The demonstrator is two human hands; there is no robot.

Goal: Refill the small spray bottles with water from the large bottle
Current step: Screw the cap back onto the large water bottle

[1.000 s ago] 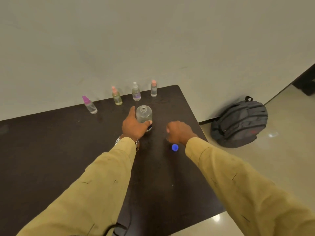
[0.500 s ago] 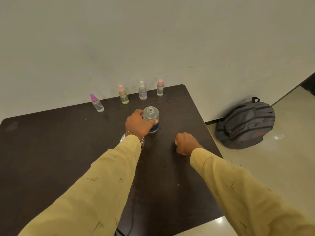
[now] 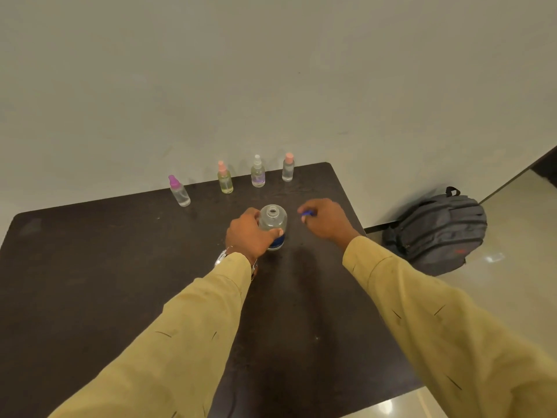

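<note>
Left hand [image 3: 250, 236] grips one large bottle [image 3: 272, 217], right hand [image 3: 327, 223] pinches one blue cap [image 3: 307, 213], four spray bottles [image 3: 258, 177] beyond

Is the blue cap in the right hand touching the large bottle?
Apart. The head view shows a strip of dark table between the blue cap, pinched in the right hand, and the large bottle, which the left hand grips.

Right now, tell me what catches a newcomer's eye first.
The left hand grips the open large bottle on the table, while the right hand beside it pinches a blue cap. Four small spray bottles stand along the far edge, and a grey backpack sits on the floor to the right.
</note>
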